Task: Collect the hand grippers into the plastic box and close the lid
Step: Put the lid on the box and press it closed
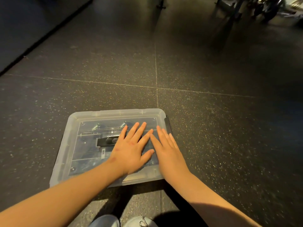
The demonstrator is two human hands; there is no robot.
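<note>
Resting flat on the closed clear lid [91, 151] of the plastic box [64, 145]: left hand [131, 149] at centre, right hand [168, 154] just beside it toward the right edge, fingers straight, grasping nothing. Visible through the lid, inside the box: hand grippers [106, 141], with springs and black handles. Sitting on speckled floor [213, 128].

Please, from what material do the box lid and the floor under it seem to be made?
The lid looks like clear, slightly frosted plastic with a smooth gloss: the springs inside the box show through it. The floor is probably dark matt rubber tiling: it has fine light specks and thin straight seams, and it hardly shines.
</note>
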